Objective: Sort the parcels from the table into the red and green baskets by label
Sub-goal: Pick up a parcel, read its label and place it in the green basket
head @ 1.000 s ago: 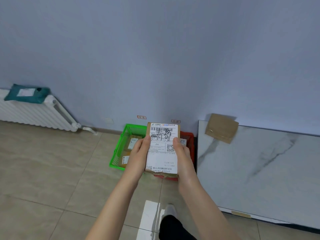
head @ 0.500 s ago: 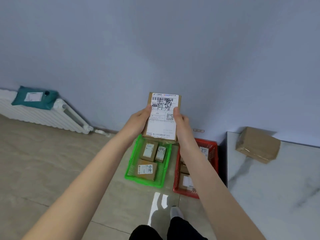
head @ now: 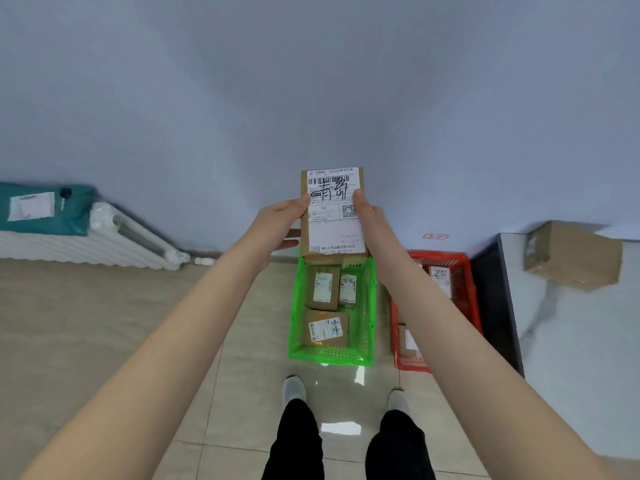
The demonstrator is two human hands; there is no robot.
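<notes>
Left hand (head: 279,220), right hand (head: 371,218) gripping parcel (head: 333,233) sides, above green basket (head: 329,355) rim

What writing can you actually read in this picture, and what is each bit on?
"052": under the barcode on the label of the held parcel.
"J06": middle of the same label.
"720": in its bottom line; the rest is unclear.
Handwritten Chinese characters across the barcode: the first looks like "青", the second is unclear.
Labels in the green basket and red basket, on the teal bag, and the red wall sticker: too blurred.
</notes>
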